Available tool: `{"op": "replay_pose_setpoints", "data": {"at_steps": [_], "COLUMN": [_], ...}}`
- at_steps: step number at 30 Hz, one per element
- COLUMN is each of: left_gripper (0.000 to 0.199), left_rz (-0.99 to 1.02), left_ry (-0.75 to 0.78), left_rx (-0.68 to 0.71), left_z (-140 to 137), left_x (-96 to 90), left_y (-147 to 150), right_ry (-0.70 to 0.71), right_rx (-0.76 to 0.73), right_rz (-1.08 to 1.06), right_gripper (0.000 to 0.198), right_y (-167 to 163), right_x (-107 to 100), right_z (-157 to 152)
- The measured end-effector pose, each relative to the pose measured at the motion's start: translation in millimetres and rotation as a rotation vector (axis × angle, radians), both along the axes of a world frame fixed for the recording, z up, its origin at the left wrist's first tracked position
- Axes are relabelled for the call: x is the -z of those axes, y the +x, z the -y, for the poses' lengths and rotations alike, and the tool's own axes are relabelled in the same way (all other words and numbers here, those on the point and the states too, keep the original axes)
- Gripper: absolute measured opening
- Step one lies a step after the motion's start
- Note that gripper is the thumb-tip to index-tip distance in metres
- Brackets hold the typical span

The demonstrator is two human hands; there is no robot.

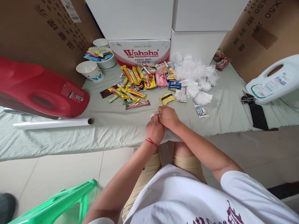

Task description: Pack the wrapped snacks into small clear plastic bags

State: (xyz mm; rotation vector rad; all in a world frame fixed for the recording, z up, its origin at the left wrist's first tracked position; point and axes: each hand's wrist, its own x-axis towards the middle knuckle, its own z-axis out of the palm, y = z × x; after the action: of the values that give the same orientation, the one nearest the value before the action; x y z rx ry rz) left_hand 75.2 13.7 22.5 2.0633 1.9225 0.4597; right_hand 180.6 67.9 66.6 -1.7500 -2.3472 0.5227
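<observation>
My left hand [155,130], with a red cord at the wrist, and my right hand [169,117] meet at the table's front edge. Both are closed, fingers pinched together around a small, pale wrapped packet [153,115]; most of it is hidden by my fingers. Just beyond my fingers lies a yellow-and-black snack packet [167,98]. To the right rests a single wrapped biscuit [201,111]. A brown wrapped bar [137,105] lies to the left, at the front of a pile of yellow snack bars [130,74]. A heap of clear plastic bags [193,76] sits behind on the right.
A Wahaha carton [140,46] stands at the back. Paper cups [90,71] and a white tub of packets [106,63] are back left. A red jug [46,90] and white roll [53,123] lie left; a white jug [275,79], keys [248,98] and black case [258,115] right.
</observation>
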Motion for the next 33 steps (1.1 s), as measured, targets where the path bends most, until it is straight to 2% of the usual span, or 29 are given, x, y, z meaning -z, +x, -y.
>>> {"op": "replay_pose_setpoints", "data": {"at_steps": [3, 4, 6, 8, 9, 10, 12, 14, 16, 19, 21, 23, 25, 27, 30, 31, 33], "left_gripper": [0.024, 0.024, 0.028, 0.031, 0.032, 0.032, 0.029, 0.027, 0.025, 0.029, 0.038, 0.042, 0.041, 0.040, 0.045, 0.047, 0.045], "left_rz": [0.297, 0.427, 0.640, 0.697, 0.677, 0.642, 0.547, 0.449, 0.369, 0.336, 0.337, 0.313, 0.291, 0.308, 0.394, 0.421, 0.440], "left_ry": [0.063, 0.105, 0.172, 0.154, 0.120, 0.077, 0.010, 0.011, 0.109, 0.365, 0.478, 0.539, 0.552, 0.504, 0.406, 0.395, 0.410], "left_rx": [0.051, 0.015, -0.214, -0.479, -0.529, -0.506, -0.358, -0.261, -0.260, -0.198, -0.041, 0.181, 0.375, 0.531, 0.714, 0.731, 0.653], "left_z": [5, 7, 10, 9, 7, 4, -3, -8, -8, 6, 22, 38, 50, 56, 53, 50, 43], "left_x": [1.7, 4.5, 12.1, 19.2, 21.5, 22.6, 21.7, 17.7, 12.3, 4.0, -0.5, -2.8, -2.6, -1.4, -0.8, -0.9, -0.2], "left_y": [-26, -36, -54, -65, -67, -67, -61, -48, -32, -1, 23, 45, 62, 70, 59, 48, 14], "right_ry": [-0.017, -0.013, -0.002, 0.010, 0.015, 0.020, 0.028, 0.032, 0.026, -0.015, -0.084, -0.213, -0.344, -0.395, -0.316, -0.248, -0.039], "right_rx": [0.000, 0.004, 0.007, 0.012, 0.017, 0.024, 0.037, 0.038, 0.028, 0.053, 0.144, 0.288, 0.467, 0.629, 0.747, 0.762, 0.805], "right_rz": [-0.084, -0.124, -0.209, -0.276, -0.298, -0.313, -0.341, -0.387, -0.462, -0.642, -0.826, -1.069, -1.299, -1.436, -1.521, -1.540, -1.555], "right_gripper": [0.027, 0.028, 0.029, 0.030, 0.030, 0.030, 0.031, 0.032, 0.035, 0.043, 0.047, 0.048, 0.044, 0.042, 0.043, 0.041, 0.034], "right_y": [0, 3, 10, 13, 13, 12, 10, 10, 15, 30, 41, 51, 61, 73, 107, 125, 169], "right_x": [15, 21, 31, 38, 40, 41, 41, 37, 28, 13, 5, 4, 9, 17, 23, 22, 17], "right_z": [4, 7, 11, 15, 16, 17, 18, 20, 26, 41, 53, 66, 78, 87, 86, 80, 58]}}
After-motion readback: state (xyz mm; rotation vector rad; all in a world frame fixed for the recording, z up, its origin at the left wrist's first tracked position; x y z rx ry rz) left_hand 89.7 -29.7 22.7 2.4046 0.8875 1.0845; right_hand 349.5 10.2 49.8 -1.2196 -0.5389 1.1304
